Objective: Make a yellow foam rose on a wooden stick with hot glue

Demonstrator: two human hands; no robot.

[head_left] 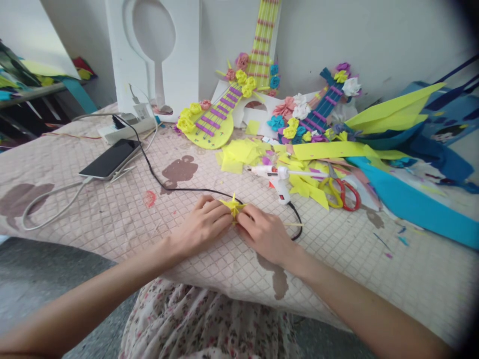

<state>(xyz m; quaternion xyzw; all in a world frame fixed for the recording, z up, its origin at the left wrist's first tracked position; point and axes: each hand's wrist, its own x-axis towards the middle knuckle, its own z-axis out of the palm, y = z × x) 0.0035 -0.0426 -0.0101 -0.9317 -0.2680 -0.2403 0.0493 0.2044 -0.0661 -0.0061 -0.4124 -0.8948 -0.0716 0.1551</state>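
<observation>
My left hand (205, 219) and my right hand (264, 230) meet at the middle of the table's near side, fingers closed on a small yellow folded paper piece (234, 207). Its pointed tips stick up between them like a star or flower. A thin pale stick (294, 225) pokes out to the right from under my right hand; whether I grip it is hidden. Beyond my right hand lies a white glue gun (279, 182) with a glue stick in its back. Scissors with red and yellow handles (341, 193) rest to its right.
Yellow paper scraps (241, 153) and a blue paper strip (422, 204) are spread behind and right. Paper-flowered guitar models (214, 130) lean at the wall near a white foam board (187, 55). A phone (110, 159), a power strip (112, 133) and a black cord (187, 189) are left.
</observation>
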